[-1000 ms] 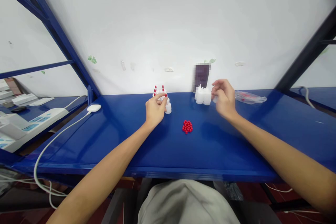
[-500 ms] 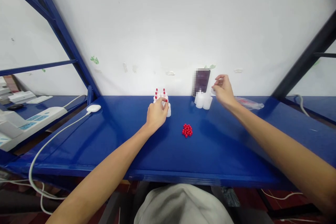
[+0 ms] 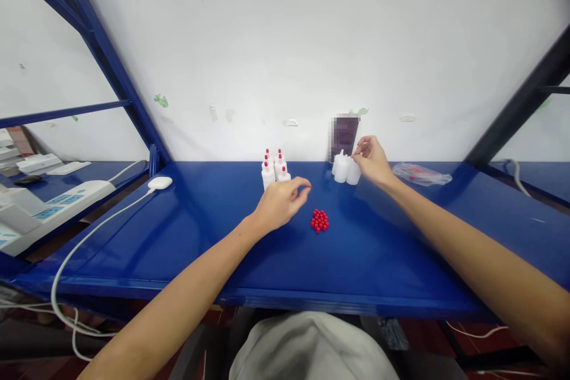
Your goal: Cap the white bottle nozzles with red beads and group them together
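My left hand (image 3: 287,200) is held above the desk with thumb and forefinger curved and slightly apart, nothing visible between them. Just behind it stand white squeeze bottles (image 3: 268,174) with red tips, grouped in two rows; the hand covers part of the nearest. A pile of small red caps (image 3: 319,221) lies to the right of this hand, a little closer to me. At the back, my right hand (image 3: 374,161) has its fingertips closed at the nozzle of an uncapped white bottle (image 3: 354,173). Other uncapped bottles (image 3: 341,168) stand against it on the left.
A dark, partly pixelated panel (image 3: 345,133) leans on the wall behind the uncapped bottles. To the right lies a clear plastic bag (image 3: 421,174) with something red inside. A white puck-shaped device (image 3: 160,183) with a cable sits at the left, near a power strip (image 3: 66,205).
My left hand has let go of the red tip on the nearest bottle and moved right, toward the caps. My right hand has come down and left onto an uncapped bottle.
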